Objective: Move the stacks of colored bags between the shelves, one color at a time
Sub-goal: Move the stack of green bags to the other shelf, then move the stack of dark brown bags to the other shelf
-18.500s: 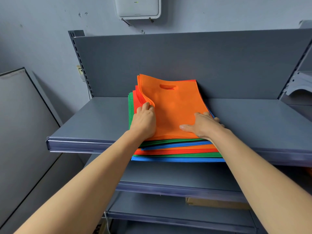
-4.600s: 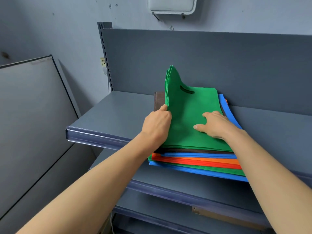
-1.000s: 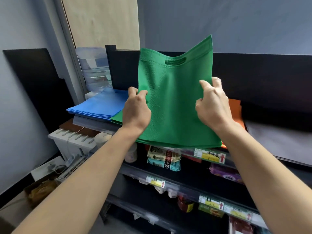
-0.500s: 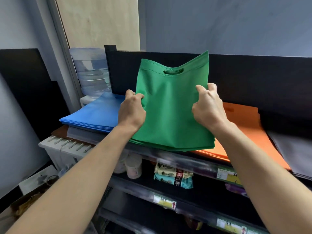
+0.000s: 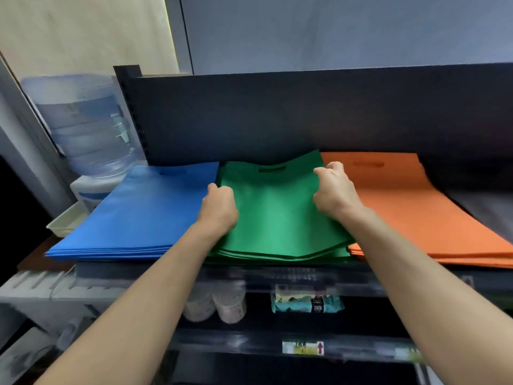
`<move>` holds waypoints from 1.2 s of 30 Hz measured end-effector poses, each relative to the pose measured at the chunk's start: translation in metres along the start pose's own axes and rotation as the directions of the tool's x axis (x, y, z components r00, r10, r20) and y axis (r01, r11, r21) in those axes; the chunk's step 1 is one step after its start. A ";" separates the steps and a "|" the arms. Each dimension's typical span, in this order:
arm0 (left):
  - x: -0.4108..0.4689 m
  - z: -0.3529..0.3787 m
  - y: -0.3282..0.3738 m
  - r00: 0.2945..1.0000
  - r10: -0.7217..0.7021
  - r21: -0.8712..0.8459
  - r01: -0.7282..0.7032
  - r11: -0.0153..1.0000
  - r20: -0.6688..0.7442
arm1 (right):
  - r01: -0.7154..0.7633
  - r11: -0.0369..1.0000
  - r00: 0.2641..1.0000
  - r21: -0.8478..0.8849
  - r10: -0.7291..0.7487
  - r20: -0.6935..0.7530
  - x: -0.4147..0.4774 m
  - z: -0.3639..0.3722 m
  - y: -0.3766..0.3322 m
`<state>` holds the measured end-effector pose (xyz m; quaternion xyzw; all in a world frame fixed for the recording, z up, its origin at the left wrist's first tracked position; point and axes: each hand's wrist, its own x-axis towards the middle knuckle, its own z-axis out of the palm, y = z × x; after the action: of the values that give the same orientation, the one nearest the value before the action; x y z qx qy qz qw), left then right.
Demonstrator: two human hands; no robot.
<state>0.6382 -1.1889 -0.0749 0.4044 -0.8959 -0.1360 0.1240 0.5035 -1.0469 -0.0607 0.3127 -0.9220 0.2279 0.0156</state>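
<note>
While the green bags [image 5: 277, 223] lie on the top shelf [image 5: 291, 275], both my hands are on them. My left hand [image 5: 220, 209] has its grip curled round the stack's left edge, approx. mid-length, knuckles up. My right hand [image 5: 333, 190] has its grip bent over the right edge, nearer the back, fingers & thumb pinching the fabric. The green stack sits btwn the blue bags [image 5: 144, 212] on its left and the orange bags [image 5: 416, 207] on its right, touching both, handle cut-outs toward the dark back panel [image 5: 305, 115]. Its back right corner stands a bit raised (the rest looks flat). The front edges of all 3 stacks reach the shelf lip. A clear water jug [image 5: 83, 120] stands beyond the blue stack, left of the panel. Lower down are two pale bottles [image 5: 216, 304] and a teal packet [image 5: 305, 304], both blurred.
</note>
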 end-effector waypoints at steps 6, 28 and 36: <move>0.010 0.011 0.005 0.996 0.082 0.136 -0.078 0.988 -0.024 | 0.004 0.995 0.993 -0.101 -0.016 -0.116 -0.004 0.011 0.008; -0.166 0.051 0.417 0.187 0.771 -0.038 -0.978 0.206 -0.609 | -0.328 0.823 0.806 -0.464 -0.012 -0.592 -0.167 -0.234 0.271; -0.291 0.079 0.563 0.031 0.753 -0.186 -0.975 -0.122 -0.657 | -0.615 0.670 0.663 -0.415 0.154 -0.733 -0.287 -0.323 0.385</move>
<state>0.4099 -0.5984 0.0125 -0.3630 -0.7811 -0.2256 0.4552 0.4732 -0.4748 0.0215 -0.0274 -0.9235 -0.0067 0.3825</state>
